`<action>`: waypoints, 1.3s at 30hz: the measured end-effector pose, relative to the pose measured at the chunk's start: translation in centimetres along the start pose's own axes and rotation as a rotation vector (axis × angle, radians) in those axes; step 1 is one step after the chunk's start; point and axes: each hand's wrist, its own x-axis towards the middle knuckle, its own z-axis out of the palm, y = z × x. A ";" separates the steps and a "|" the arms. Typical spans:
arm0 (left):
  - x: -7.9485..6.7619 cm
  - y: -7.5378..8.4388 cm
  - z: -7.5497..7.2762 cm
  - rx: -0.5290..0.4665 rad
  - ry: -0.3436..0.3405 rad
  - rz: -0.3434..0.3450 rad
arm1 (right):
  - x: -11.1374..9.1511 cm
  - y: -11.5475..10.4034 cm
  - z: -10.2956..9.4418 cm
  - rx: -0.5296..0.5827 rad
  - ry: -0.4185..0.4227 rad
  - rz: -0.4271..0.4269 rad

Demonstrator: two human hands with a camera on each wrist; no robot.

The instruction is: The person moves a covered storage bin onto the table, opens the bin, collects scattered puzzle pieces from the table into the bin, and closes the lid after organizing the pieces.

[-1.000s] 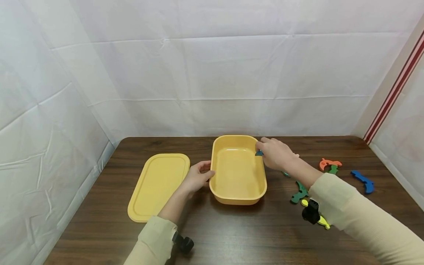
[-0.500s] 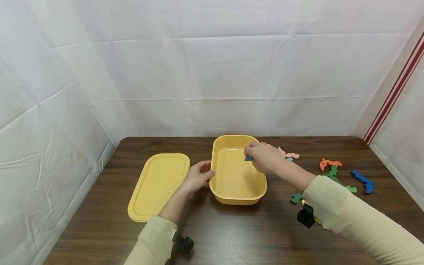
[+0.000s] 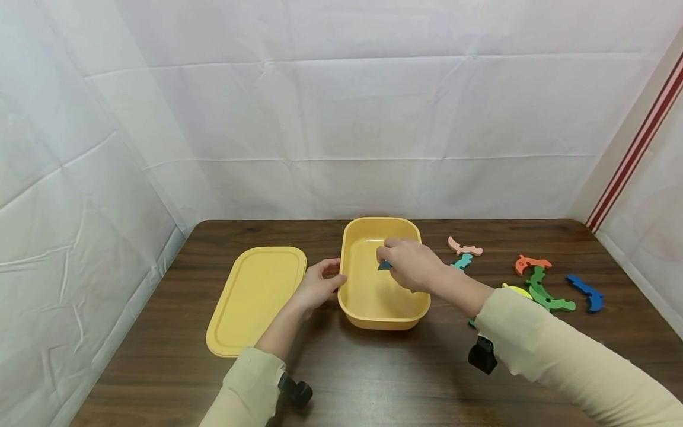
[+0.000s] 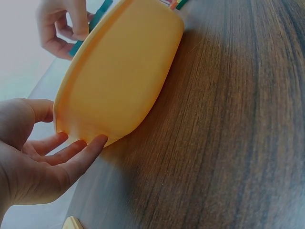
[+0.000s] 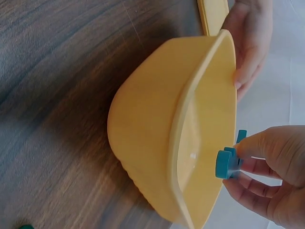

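A deep yellow plastic tub (image 3: 373, 302) stands upright on the dark wooden table. My left hand (image 3: 316, 286) grips its left side, thumb over the rim and fingertips against the outer wall, as the left wrist view shows. Over the tub's opening, my right hand (image 3: 409, 264) pinches a small teal wavy-edged piece (image 5: 225, 163) between thumb and fingers. In the right wrist view this piece sits at about rim height. Most of it is hidden by the hand in the head view. The part of the tub's floor that shows is bare.
A flat yellow lid (image 3: 256, 302) lies left of the tub. To the right are similar curved pieces: pink (image 3: 465, 248), cyan (image 3: 462, 261), orange (image 3: 530, 263), green (image 3: 540, 290), yellow (image 3: 516, 290) and blue (image 3: 586, 293). My right sleeve partly covers some. White cloth hangs behind the table.
My right hand has moved left and toward me, from the tub's right rim to over its middle, carrying the teal piece. My left hand and the tub have stayed put.
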 end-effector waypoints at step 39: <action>-0.1 0.3 0.0 0.018 0.003 -0.020 | 0.2 -2.8 1.8 0.038 0.002 -0.100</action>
